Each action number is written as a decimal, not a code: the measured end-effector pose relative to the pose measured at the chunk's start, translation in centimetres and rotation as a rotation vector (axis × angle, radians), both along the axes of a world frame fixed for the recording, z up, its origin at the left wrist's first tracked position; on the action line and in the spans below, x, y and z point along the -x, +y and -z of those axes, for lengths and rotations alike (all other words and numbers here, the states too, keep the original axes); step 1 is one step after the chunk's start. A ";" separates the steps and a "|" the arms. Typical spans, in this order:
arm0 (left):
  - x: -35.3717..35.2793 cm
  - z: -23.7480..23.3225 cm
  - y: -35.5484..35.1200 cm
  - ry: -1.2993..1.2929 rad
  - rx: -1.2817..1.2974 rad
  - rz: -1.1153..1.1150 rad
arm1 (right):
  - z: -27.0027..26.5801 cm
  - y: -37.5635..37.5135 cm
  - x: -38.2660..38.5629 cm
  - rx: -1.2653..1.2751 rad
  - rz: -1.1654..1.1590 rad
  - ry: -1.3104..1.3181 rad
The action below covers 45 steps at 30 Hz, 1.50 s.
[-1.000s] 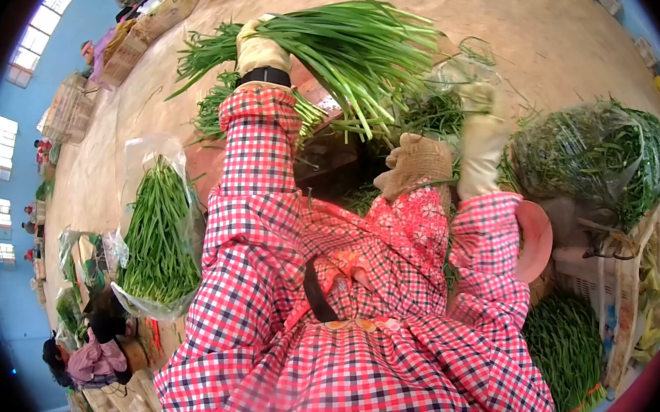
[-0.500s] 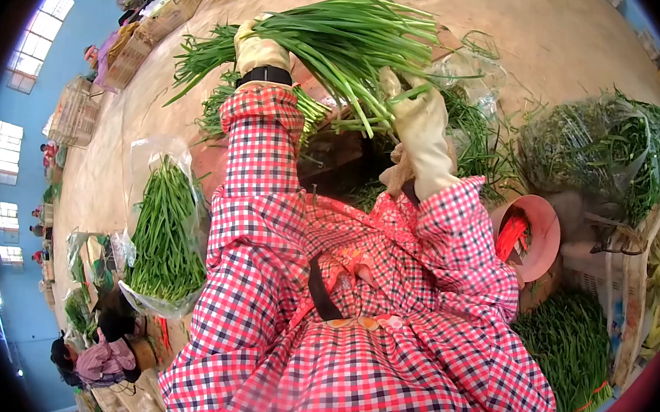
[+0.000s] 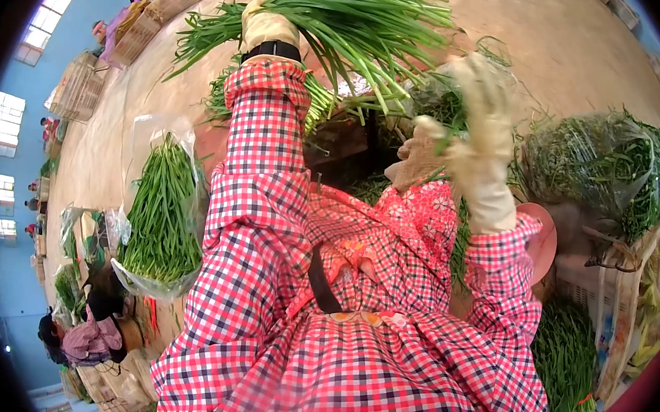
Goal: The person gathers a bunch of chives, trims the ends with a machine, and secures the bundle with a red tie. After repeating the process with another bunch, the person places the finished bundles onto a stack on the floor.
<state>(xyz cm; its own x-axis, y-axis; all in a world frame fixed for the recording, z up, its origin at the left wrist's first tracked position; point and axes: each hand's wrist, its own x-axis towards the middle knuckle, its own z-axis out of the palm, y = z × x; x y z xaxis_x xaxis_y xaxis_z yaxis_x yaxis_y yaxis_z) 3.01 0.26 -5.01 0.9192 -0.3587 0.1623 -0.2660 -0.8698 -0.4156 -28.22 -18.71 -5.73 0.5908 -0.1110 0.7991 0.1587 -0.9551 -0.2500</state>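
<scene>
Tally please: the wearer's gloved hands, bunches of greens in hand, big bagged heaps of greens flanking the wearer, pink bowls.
Gloved hands: 2, left hand and right hand
Bunch in hand: 1
Bagged heaps: 2
Pink bowl: 1
Total: 6

Floor [image 3: 583,40]: tan concrete, bare toward 1 o'clock but for stray stalks.
- 9 o'clock: clear bag [image 3: 160,216] of greens, stood on end, tips uppermost.
- 10 to 11 o'clock: baskets [image 3: 138,28] in a row along the far edge; slatted crate [image 3: 78,89] near them.
- 12 o'clock: loose heap [image 3: 439,102] of greens, partly hidden.
- 2 o'clock: big bundle [image 3: 612,162] wrapped in clear plastic.
- 3 o'clock: pink basin [image 3: 538,242], just beside a white crate [image 3: 610,286].
- 4 o'clock: flat pile [image 3: 566,356] of greens, stalks laid parallel.
- 8 o'clock: small bags [image 3: 79,244] of greens; crouched person [image 3: 87,338] near them.
</scene>
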 end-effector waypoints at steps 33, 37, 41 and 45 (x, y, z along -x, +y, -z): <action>6.1 -3.1 0.2 -0.084 0.262 0.149 | 6.7 -2.4 -7.2 -0.935 -0.006 0.232; 6.8 -3.5 -0.1 -0.008 0.279 0.031 | 6.7 -6.5 -3.1 -1.140 0.300 0.318; 4.7 -1.8 0.6 -0.047 0.207 0.112 | 5.7 -4.4 -0.5 -1.379 -0.442 0.371; 4.5 -1.4 0.2 -0.041 0.220 0.107 | 1.5 1.8 -1.8 -1.654 -0.835 0.285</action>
<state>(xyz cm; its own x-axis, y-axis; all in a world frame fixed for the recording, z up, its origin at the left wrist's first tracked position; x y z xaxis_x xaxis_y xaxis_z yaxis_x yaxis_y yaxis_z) -1.51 0.44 -3.58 0.8690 -0.4053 0.2840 -0.3479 -0.9084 -0.2319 -26.41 -16.90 -7.20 0.9726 -0.2186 0.0795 0.1885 0.5404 -0.8200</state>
